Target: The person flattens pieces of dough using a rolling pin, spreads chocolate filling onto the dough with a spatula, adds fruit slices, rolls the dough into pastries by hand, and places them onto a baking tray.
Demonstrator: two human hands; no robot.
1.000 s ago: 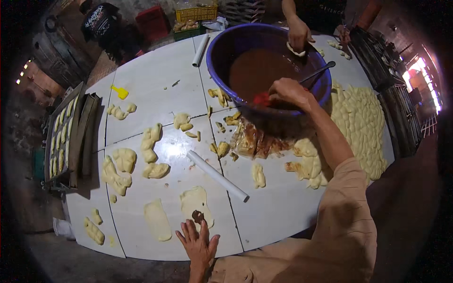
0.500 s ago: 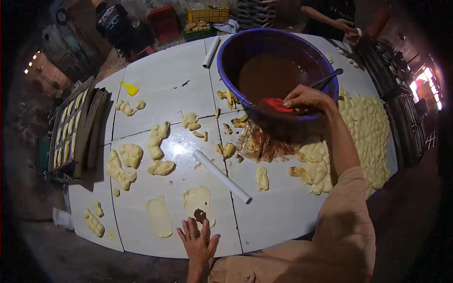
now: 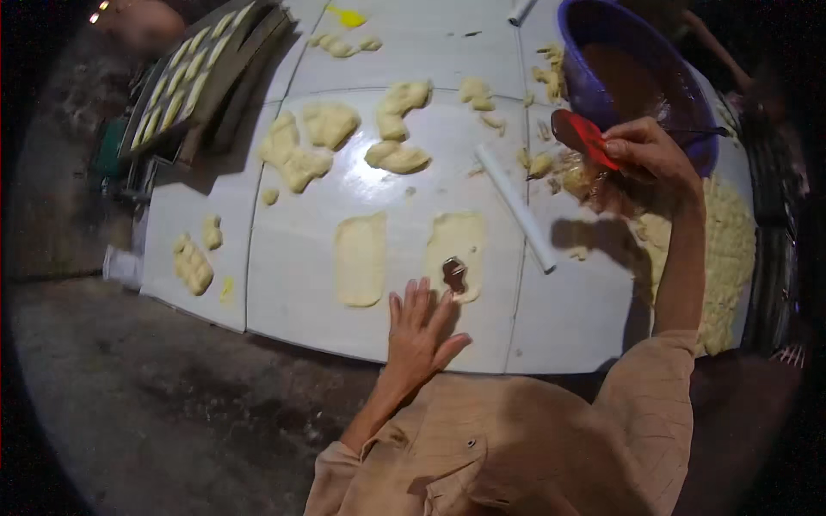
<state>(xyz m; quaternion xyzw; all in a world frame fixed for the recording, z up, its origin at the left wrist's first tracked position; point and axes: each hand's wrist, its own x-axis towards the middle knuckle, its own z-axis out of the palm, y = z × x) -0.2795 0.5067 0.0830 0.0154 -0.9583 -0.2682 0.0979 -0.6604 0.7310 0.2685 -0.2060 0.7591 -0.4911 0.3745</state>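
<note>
My right hand (image 3: 650, 155) grips a red scraper (image 3: 592, 138) whose blade carries brown paste, held above the table beside the purple basin (image 3: 587, 84). Brown chocolate-like filling (image 3: 632, 79) lies in that basin, and a dark handle leans over its rim. Fingers spread, my left hand (image 3: 418, 335) rests on the tabletop at the near end of a flattened dough sheet (image 3: 456, 232). A dab of brown paste (image 3: 454, 273) sits on this sheet, close to my fingertips. To its left lies a plain dough sheet (image 3: 360, 258).
A white rolling pipe (image 3: 516, 208) lies right of the sheets. Dough lumps (image 3: 330, 125) are scattered behind them. Many dough pieces (image 3: 727, 267) cover the right side. At the far left stands a tray (image 3: 185, 73) of shaped dough; a yellow scraper (image 3: 347, 15) lies at the back.
My right hand has lifted the red scraper out of the basin and brought it nearer, now loaded with brown paste. The view has tilted down and shifted left; my left hand stays by the sheet.
</note>
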